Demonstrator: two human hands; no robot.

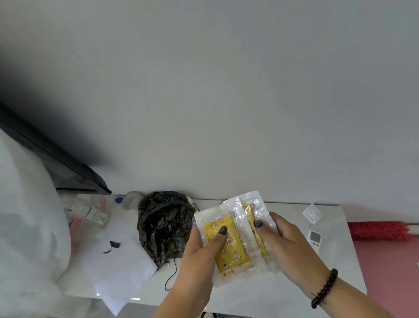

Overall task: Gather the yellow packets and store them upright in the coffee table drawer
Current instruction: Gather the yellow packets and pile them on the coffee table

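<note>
Coffee table drawer not in view; items at the table's left end blurred. Centre frame, left hand and right hand both grip the yellow packets above the table, thumbs pressed on the fronts. Crumpled black bag just left, contents hidden

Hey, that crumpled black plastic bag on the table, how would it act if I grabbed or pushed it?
The black plastic bag looks thin and heavily creased, so it would probably collapse and deform in a grip. It seems light for its bulk, likely sliding easily on the glossy table. Its contents are hidden, so weight is uncertain.
</note>
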